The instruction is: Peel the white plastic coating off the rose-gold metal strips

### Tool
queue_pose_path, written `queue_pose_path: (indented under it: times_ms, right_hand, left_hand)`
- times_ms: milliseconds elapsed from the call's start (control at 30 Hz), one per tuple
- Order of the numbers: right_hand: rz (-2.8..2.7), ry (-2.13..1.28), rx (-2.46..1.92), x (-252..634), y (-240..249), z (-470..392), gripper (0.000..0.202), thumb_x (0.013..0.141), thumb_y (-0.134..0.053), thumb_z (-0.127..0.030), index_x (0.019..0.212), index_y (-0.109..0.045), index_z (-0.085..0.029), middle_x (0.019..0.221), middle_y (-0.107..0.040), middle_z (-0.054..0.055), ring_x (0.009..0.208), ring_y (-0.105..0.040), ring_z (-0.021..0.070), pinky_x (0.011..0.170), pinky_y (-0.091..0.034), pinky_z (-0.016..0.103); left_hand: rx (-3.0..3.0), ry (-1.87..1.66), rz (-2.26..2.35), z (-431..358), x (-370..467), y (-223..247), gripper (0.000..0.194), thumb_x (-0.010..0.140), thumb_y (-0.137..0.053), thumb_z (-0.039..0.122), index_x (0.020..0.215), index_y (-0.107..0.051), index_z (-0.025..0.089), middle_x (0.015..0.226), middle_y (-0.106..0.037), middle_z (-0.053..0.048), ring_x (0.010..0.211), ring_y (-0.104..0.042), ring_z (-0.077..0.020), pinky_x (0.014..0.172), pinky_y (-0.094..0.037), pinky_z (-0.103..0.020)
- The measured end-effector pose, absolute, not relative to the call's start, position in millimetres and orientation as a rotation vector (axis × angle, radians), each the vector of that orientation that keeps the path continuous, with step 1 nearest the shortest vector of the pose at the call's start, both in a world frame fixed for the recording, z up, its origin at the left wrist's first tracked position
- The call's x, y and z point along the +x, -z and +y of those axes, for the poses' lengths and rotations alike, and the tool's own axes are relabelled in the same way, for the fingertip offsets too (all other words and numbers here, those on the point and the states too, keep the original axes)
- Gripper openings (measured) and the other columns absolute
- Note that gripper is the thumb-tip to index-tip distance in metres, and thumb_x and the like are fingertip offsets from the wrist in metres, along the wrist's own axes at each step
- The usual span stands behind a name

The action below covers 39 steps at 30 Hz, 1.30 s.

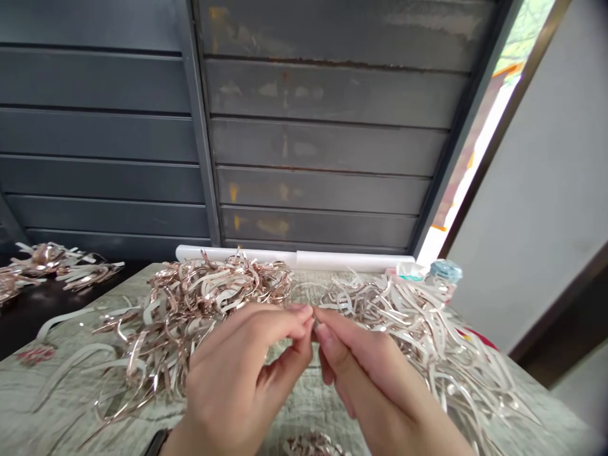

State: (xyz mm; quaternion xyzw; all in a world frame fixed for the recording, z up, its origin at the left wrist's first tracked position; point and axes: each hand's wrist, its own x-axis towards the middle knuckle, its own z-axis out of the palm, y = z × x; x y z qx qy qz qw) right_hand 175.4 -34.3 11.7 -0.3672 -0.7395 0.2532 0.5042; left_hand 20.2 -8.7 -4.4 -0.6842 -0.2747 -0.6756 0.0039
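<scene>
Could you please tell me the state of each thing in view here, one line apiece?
Left grip: pinched shut, anything held too small to tell
Right grip: pinched shut, fingertips at the left's
Left pile of strips: loose and tangled
Right pile of strips: loose, spread out
Strips at bottom edge: bunched, partly out of frame
White roll: lying lengthwise
Blue-topped container: upright, seemingly closed
Dark wristband: worn
Panelled wall: paint scuffed

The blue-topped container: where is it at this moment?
In the head view, the blue-topped container shows at the table's far right, behind the right heap of strips and just right of the small pink-and-white pack.
</scene>
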Motion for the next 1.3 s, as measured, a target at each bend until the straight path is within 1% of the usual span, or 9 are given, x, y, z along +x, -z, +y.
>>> queue_pose_path:
  times_ms: [167, 267, 400, 467, 533, 733, 967, 1200, 1300]
  right_hand:
    - [-1.795, -0.528, -0.946, 178, -15, -36, 0.029, 0.105, -0.043, -0.036, 0.084, -0.062, -0.032, 0.066, -0.06, 0.002, 0.052, -0.049, 0.0192, 0.052, -0.039, 0.035]
    - [-1.809, -0.482, -0.933, 180, -13, -38, 0.025, 0.104, -0.045, -0.037, 0.093, -0.066, -0.034, 0.06, -0.06, 0.0, 0.048, -0.051, 0.0195, 0.049, -0.041, 0.035]
    - [-1.843, -0.413, -0.941, 181, -16, -44, 0.029, 0.105, -0.04, -0.036, 0.11, -0.069, -0.035, 0.062, -0.065, 0.001, 0.047, -0.058, 0.0206, 0.049, -0.047, 0.035]
    - [-1.843, -0.37, -1.022, 181, -20, -47, 0.035, 0.106, -0.037, -0.031, 0.119, -0.069, -0.032, 0.063, -0.068, 0.001, 0.046, -0.06, 0.0196, 0.049, -0.05, 0.034]
    - [-1.84, -0.339, -1.091, 181, -24, -50, 0.039, 0.105, -0.035, -0.027, 0.125, -0.068, -0.027, 0.06, -0.067, 0.0, 0.045, -0.061, 0.0185, 0.049, -0.052, 0.031]
    - [-1.877, -0.301, -1.132, 180, -24, -54, 0.04, 0.104, -0.036, -0.025, 0.125, -0.069, -0.023, 0.061, -0.07, 0.002, 0.043, -0.063, 0.0186, 0.043, -0.05, 0.027]
    - [-1.964, -0.307, -1.27, 181, -17, -54, 0.036, 0.105, -0.035, -0.027, 0.115, -0.068, -0.018, 0.056, -0.066, 0.001, 0.041, -0.059, 0.0175, 0.041, -0.044, 0.026]
    - [-2.049, -0.195, -1.222, 178, -15, -38, 0.036, 0.1, -0.034, -0.02, 0.107, -0.069, -0.013, 0.056, -0.065, 0.002, 0.041, -0.051, 0.0156, 0.043, -0.036, 0.028]
    - [-2.029, -0.259, -1.175, 174, -11, -32, 0.037, 0.1, -0.035, -0.021, 0.116, -0.068, -0.014, 0.056, -0.065, 0.0, 0.038, -0.047, 0.0145, 0.04, -0.032, 0.027]
  left_hand:
    - [-2.145, 2.27, -0.732, 4, 27, 12, 0.029, 0.074, -0.08, 0.008, 0.073, -0.061, 0.029, 0.078, -0.079, 0.001, 0.068, -0.075, -0.0238, 0.06, -0.063, -0.038]
    - [-2.188, 2.314, -0.78, 9, 27, 18, 0.034, 0.073, -0.082, 0.01, 0.064, -0.054, 0.027, 0.079, -0.08, -0.001, 0.072, -0.076, -0.0255, 0.063, -0.063, -0.04]
    - [-2.169, 2.206, -0.829, 5, 26, 19, 0.023, 0.079, -0.079, 0.017, 0.08, -0.06, 0.029, 0.087, -0.08, 0.001, 0.076, -0.077, -0.0228, 0.066, -0.065, -0.037]
    - [-2.088, 2.057, -0.827, -1, 26, 16, 0.019, 0.083, -0.076, 0.015, 0.092, -0.066, 0.028, 0.084, -0.08, 0.002, 0.072, -0.077, -0.0183, 0.066, -0.066, -0.03]
    - [-2.053, 1.916, -0.826, -7, 27, 13, 0.017, 0.084, -0.074, 0.011, 0.096, -0.071, 0.024, 0.081, -0.079, 0.003, 0.069, -0.076, -0.0142, 0.068, -0.065, -0.024]
    - [-2.108, 1.793, -0.766, -8, 25, 14, 0.022, 0.086, -0.073, 0.005, 0.104, -0.075, 0.018, 0.102, -0.08, -0.002, 0.086, -0.076, -0.0125, 0.087, -0.062, -0.017]
    - [-2.27, 1.646, -0.724, -3, 16, 17, 0.021, 0.093, -0.067, 0.014, 0.113, -0.071, 0.02, 0.105, -0.079, -0.002, 0.09, -0.075, -0.0141, 0.089, -0.061, -0.022]
    - [-2.202, 1.743, -0.735, 12, 18, 16, 0.018, 0.088, -0.072, 0.008, 0.102, -0.073, 0.018, 0.097, -0.079, -0.001, 0.085, -0.074, -0.0134, 0.084, -0.061, -0.023]
    - [-2.191, 1.832, -0.797, 17, 16, 12, 0.016, 0.087, -0.072, 0.008, 0.096, -0.075, 0.02, 0.093, -0.079, 0.001, 0.082, -0.075, -0.0124, 0.081, -0.061, -0.022]
